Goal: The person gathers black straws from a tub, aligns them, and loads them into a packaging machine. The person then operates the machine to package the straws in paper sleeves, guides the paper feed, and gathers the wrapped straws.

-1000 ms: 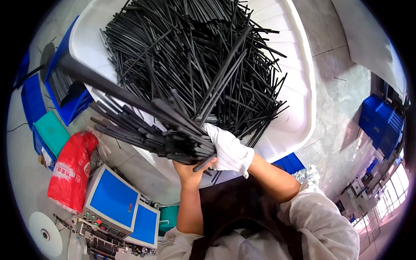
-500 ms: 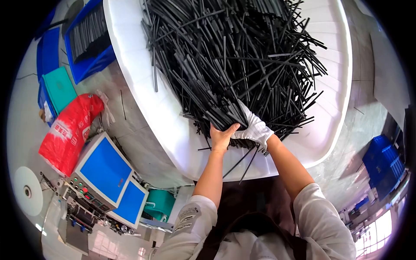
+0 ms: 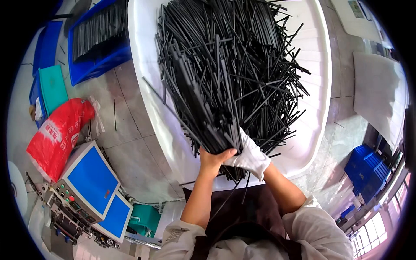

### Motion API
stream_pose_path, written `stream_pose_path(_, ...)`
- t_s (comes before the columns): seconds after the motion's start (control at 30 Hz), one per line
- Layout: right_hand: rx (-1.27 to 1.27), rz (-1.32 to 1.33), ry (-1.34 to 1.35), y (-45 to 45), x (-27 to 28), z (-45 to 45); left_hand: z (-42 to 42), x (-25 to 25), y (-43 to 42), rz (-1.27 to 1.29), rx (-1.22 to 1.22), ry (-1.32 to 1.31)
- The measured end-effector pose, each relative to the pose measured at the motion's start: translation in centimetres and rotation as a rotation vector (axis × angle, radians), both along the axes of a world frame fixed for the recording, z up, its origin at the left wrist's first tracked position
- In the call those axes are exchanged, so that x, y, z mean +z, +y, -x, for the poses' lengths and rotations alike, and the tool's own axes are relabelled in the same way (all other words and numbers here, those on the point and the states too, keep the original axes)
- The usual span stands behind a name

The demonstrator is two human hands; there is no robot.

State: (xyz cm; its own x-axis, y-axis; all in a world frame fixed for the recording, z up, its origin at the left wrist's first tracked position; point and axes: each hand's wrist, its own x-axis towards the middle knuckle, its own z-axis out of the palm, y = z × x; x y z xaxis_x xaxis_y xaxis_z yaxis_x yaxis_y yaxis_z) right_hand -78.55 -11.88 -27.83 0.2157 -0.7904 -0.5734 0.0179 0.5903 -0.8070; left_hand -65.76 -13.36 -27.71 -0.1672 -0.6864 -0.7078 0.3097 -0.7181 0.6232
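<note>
Thin black tubes (image 3: 264, 82) lie heaped in a large white tub (image 3: 314, 82). At the tub's near end, both hands are closed round one thick bundle of black tubes (image 3: 197, 110). My bare left hand (image 3: 212, 160) grips the bundle's near left side, thumb across the top. Against its right side is my right hand (image 3: 249, 158) in a white glove, its fingers partly hidden behind the tubes. The bundle's far end points up and left over the heap. A few loose tubes stick out below the hands, toward the brown apron (image 3: 260, 212).
Left of the tub stands a blue crate (image 3: 102, 65) of black tubes. Nearer are a red bag (image 3: 60, 134) and a machine with blue panels (image 3: 93, 173). A teal bin (image 3: 145, 219) sits beside it. Blue crates (image 3: 366, 169) are stacked at the right.
Both hands have drawn the bundle toward my body, and it now stands out more from the heap. The camera view has shifted, too.
</note>
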Motion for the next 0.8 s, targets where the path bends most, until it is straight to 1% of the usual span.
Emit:
stream_pose_path(0.03, 0.044, 0.078, 0.118, 0.3, 0.8, 0.0, -0.1, 1.4, -0.3, -0.006, 0.003, 0.065)
stream_pose_path(0.07, -0.014, 0.198, 0.076, 1.5, -0.1, -0.6, -0.2, 1.4, 0.0, 0.038, -0.010, 0.061)
stream_pose_path(0.13, -0.001, 0.224, 0.080, 2.1, -1.3, -1.1, -0.4, 0.8, 0.1, 0.024, -0.066, 0.028)
stream_pose_path(0.2, -0.194, -0.014, -0.156, 2.4, -3.3, -1.6, 0.0, 0.3, -1.0, -0.198, -0.174, -0.035)
stream_pose_path(0.23, -0.309, -0.129, -0.263, 2.5, -4.3, -1.8, 0.8, 0.1, -1.5, -0.155, -0.088, -0.040)
stream_pose_path(0.27, -0.285, -0.006, -0.072, 1.3, -2.7, -1.7, 1.0, 0.0, -2.5, -0.141, -0.092, -0.043)
stream_pose_path(0.33, -0.194, 0.021, 0.085, -0.9, -1.4, -1.2, 1.3, 0.7, -4.0, -0.161, -0.093, -0.087)
stream_pose_path(0.37, -0.107, -0.039, 0.214, -3.7, 1.5, -0.3, 1.3, 0.9, -5.2, -0.142, -0.092, -0.100)
stream_pose_path(0.4, -0.178, 0.100, 0.173, -5.1, 0.5, -0.8, 1.6, 1.0, -6.7, -0.141, -0.063, -0.045)
stream_pose_path(0.47, -0.186, 0.245, 0.272, -8.7, 0.8, -0.4, 1.6, 0.5, -10.1, -0.114, -0.055, -0.075)
stream_pose_path(0.53, -0.195, 0.212, 0.152, -13.1, -0.3, -0.3, 2.0, 1.2, -14.8, -0.085, -0.055, -0.136)
stream_pose_path(0.6, -0.206, 0.205, 0.182, -17.4, -1.2, 0.0, 1.9, -0.3, -19.2, -0.023, -0.079, -0.131)
stream_pose_path(0.67, -0.233, 0.197, 0.042, -21.4, -4.1, 0.0, 2.1, -2.5, -23.3, 0.001, -0.080, -0.112)
stream_pose_path(0.73, -0.313, 0.301, 0.226, -24.4, -7.5, -0.6, 3.0, -3.9, -26.1, 0.006, -0.020, -0.189)
stream_pose_path(0.77, -0.165, 0.193, 0.639, -25.3, -6.8, -0.4, 3.0, -7.1, -27.1, -0.002, 0.001, -0.279)
stream_pose_path(0.8, -0.056, -0.029, 0.696, -26.6, -6.2, -0.6, 3.6, -7.8, -27.1, 0.022, 0.033, -0.358)
